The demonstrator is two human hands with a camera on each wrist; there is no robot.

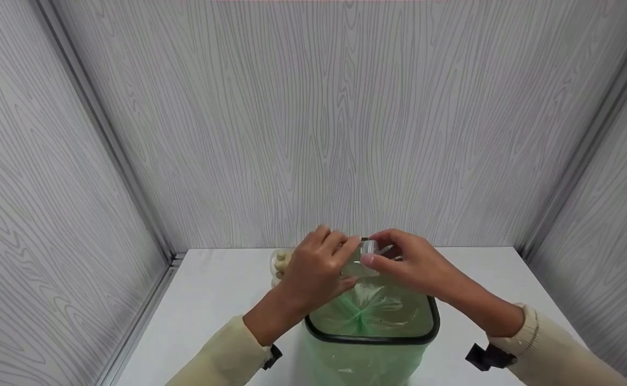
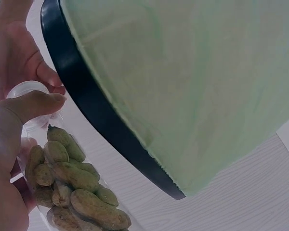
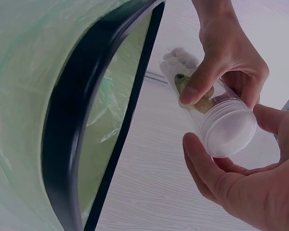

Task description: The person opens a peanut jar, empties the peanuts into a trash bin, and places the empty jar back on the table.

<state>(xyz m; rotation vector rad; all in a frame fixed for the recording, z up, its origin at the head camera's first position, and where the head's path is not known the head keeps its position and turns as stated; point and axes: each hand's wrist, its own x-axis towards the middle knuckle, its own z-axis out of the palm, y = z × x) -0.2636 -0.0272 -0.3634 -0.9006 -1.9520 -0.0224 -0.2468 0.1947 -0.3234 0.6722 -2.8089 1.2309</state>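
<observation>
A clear plastic jar (image 2: 116,192) of unshelled peanuts (image 2: 77,178) is held lying on its side over the far part of the bin. My left hand (image 1: 313,271) grips the jar's body, its thumb laid along the side near the neck in the left wrist view. At the jar's right end is a clear screw lid (image 3: 231,130). My right hand (image 1: 418,265) holds this lid by its edge, thumb on one side and fingers on the other. Part of the jar is hidden behind my left hand in the head view.
Below my hands stands a bin with a black rim (image 1: 372,340) and a pale green bag liner (image 1: 367,364). It is on a white table (image 1: 206,311), enclosed by grey wood-grain panels (image 1: 345,118) at the back and both sides.
</observation>
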